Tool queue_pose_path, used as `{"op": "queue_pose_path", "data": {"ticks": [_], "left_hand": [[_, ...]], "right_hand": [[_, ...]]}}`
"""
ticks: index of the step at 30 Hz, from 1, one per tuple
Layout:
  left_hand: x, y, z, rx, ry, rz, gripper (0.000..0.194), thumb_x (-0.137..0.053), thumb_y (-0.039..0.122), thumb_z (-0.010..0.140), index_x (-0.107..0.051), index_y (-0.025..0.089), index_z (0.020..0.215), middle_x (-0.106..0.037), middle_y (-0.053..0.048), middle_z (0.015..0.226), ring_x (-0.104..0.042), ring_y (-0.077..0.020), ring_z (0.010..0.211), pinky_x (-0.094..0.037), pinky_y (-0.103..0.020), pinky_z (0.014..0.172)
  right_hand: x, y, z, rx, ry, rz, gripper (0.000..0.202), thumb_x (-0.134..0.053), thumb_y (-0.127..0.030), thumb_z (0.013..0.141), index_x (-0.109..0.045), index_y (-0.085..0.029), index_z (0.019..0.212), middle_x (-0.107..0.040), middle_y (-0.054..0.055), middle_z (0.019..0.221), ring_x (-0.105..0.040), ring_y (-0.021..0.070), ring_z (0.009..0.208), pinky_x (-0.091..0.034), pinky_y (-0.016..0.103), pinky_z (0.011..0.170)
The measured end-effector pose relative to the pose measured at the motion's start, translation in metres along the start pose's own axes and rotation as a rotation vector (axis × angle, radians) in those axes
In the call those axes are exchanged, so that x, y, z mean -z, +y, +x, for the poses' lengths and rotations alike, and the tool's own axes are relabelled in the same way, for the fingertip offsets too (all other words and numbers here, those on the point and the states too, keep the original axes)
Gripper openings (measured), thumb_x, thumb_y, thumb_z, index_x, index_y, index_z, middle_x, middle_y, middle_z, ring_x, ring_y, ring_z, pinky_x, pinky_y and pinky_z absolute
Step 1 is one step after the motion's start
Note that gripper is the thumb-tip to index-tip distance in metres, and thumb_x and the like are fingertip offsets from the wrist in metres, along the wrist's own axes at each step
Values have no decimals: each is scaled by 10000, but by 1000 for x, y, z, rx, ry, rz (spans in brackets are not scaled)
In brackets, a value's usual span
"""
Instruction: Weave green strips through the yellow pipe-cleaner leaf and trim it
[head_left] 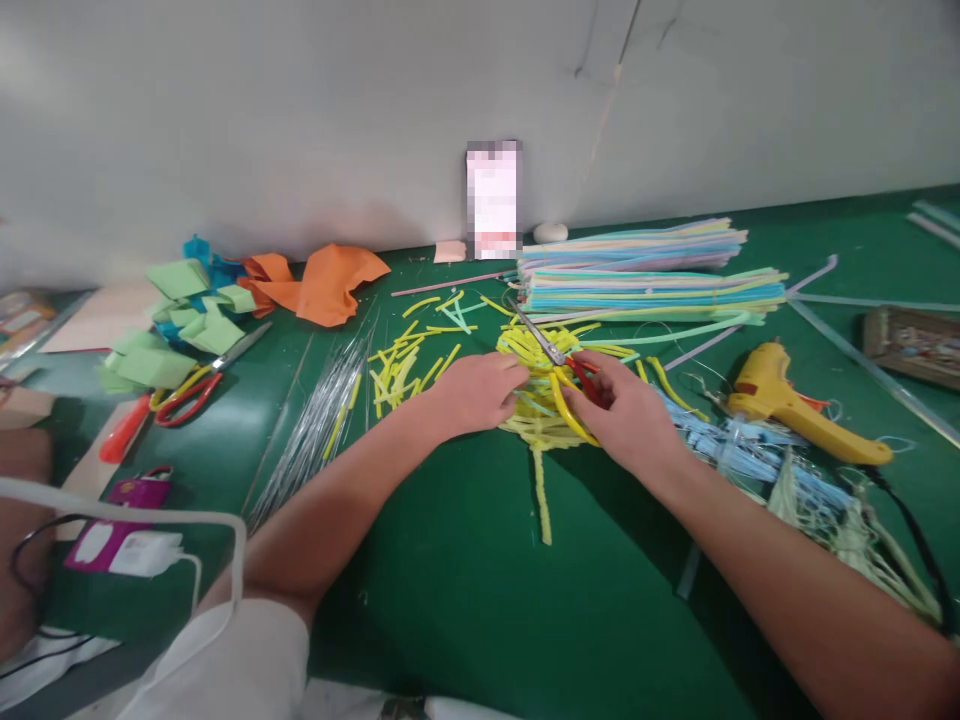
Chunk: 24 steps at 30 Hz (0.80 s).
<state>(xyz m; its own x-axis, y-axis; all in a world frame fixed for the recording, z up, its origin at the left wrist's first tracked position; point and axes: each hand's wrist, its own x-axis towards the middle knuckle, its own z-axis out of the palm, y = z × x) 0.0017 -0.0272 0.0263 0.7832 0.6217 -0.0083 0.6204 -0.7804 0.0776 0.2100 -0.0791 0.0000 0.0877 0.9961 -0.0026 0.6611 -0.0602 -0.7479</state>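
My right hand [626,405] is closed around the red and yellow handles of a pair of scissors [549,348]. Their blades point up and to the left, over a yellow pipe-cleaner piece [525,428] with a rounded, banded body and one strand hanging toward me. The curled fingers of my left hand [480,392] grip the left side of this piece; their tips are partly hidden. Short cut yellow pipe-cleaner bits [401,370] lie scattered left of and behind my left hand. Bundles of long pastel pipe cleaners [652,290] rest behind my right hand.
A yellow glue gun [802,405] lies at right beside blue strands [780,460]. Thin wires [319,420] spread left of my left forearm. Farther left are a second pair of scissors [210,375], green paper [154,360] and orange paper [337,285]. A phone [493,200] leans against the wall.
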Motion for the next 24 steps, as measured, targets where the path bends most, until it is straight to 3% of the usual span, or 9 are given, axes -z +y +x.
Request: {"op": "queue_pose_path", "data": {"ticks": [8, 17, 24], "left_hand": [[0, 5, 2, 41, -10, 15, 85, -485, 164, 851, -569, 149, 852, -655, -70, 919, -607, -191, 838, -421, -294, 648], [-3, -2, 0, -118, -14, 164, 198, -433, 188, 925, -625, 149, 899, -655, -68, 868, -624, -191, 815, -431, -303, 673], [-8, -3, 4, -100, -7, 116, 188, -440, 216, 903, -612, 142, 882, -653, -78, 865, -619, -211, 835, -410, -314, 664]], "right_hand": [[0, -3, -2, -27, 13, 3, 538, -615, -478, 761, -601, -231, 1238, -678, 19, 788, -591, 183, 671, -452, 331, 653], [-2, -2, -3, -27, 13, 8, 549, -601, -493, 773, -589, -240, 1260, -641, 2, 732, -560, 179, 636, -424, 319, 606], [-2, -2, -2, -1, 22, -18, 533, -605, -464, 771, -599, -232, 1250, -642, 7, 735, -554, 178, 634, -418, 319, 610]]}}
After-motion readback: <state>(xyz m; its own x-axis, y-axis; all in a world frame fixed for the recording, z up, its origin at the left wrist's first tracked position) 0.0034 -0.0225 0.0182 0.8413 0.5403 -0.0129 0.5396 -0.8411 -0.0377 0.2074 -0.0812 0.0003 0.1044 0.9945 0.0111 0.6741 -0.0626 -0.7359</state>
